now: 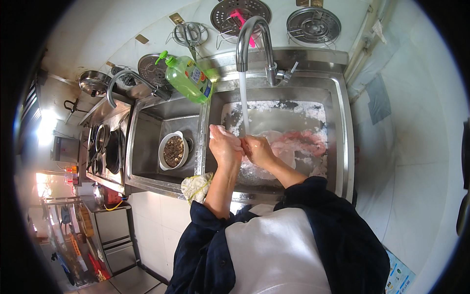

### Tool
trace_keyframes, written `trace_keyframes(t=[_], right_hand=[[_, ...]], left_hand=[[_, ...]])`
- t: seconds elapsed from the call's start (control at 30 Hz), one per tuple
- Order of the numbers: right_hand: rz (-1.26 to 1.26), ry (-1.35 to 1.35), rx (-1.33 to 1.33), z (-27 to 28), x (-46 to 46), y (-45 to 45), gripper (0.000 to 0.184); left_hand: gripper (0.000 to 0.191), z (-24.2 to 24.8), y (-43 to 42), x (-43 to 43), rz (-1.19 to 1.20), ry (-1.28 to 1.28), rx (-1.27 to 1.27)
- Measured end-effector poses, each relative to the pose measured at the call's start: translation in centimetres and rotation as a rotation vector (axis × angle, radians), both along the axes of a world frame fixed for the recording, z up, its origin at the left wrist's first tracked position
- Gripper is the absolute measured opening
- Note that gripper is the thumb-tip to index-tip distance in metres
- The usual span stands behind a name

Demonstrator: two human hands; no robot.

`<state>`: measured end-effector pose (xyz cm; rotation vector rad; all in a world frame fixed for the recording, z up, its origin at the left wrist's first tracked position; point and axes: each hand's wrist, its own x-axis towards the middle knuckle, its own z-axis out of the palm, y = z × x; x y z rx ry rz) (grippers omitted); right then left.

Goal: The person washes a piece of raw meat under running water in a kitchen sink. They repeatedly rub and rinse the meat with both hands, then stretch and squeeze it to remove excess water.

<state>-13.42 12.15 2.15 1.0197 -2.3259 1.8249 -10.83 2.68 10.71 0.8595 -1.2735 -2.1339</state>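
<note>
Over the right sink basin point(339, 147), my left hand point(223, 147) grips a soft, wet, pale pink piece point(230, 136); whether it is meat or cloth I cannot tell. My right hand point(259, 150), curled into a fist, meets its right end and seems to pinch it. Water runs from the tall chrome faucet point(253, 22) just beyond my hands. Below, the basin holds cloudy water with white foam point(310, 110). A reddish-pink soft mass point(301, 143) lies in it, beside and partly over a pale rounded thing point(290, 158), partly hidden by my right forearm.
A green soap pump bottle point(189, 79) leans behind the divider. The left basin point(147, 154) holds a white bowl point(161, 156) of dark granular bits. A cloth point(196, 186) hangs over the front edge. Scissors point(189, 35) and steamer racks point(314, 25) hang behind.
</note>
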Motion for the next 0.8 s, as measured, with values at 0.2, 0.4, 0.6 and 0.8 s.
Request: trace_keyframes(t=[0.2, 0.4, 0.6, 0.8], right_hand=[[-0.024, -0.182, 0.459, -11.5, 0.5, 6.5, 0.024], [0.041, -0.039, 0.899, -11.0, -1.5, 8.7, 0.037], [0.243, -0.341, 0.295, -4.0, -6.1, 1.0, 0.034], [0.259, -0.467, -0.327, 0.1, 0.0, -1.8, 0.034]], left_hand=[[0.036, 2.3, -1.9, -0.6, 0.102, 0.116, 0.124], [0.039, 2.1, -3.7, -0.9, -0.096, 0.219, 0.452], [0.04, -0.4, -3.3, -1.4, -0.072, 0.116, 0.482], [0.042, -0.7, -3.7, -1.3, -0.027, 0.167, 0.545]])
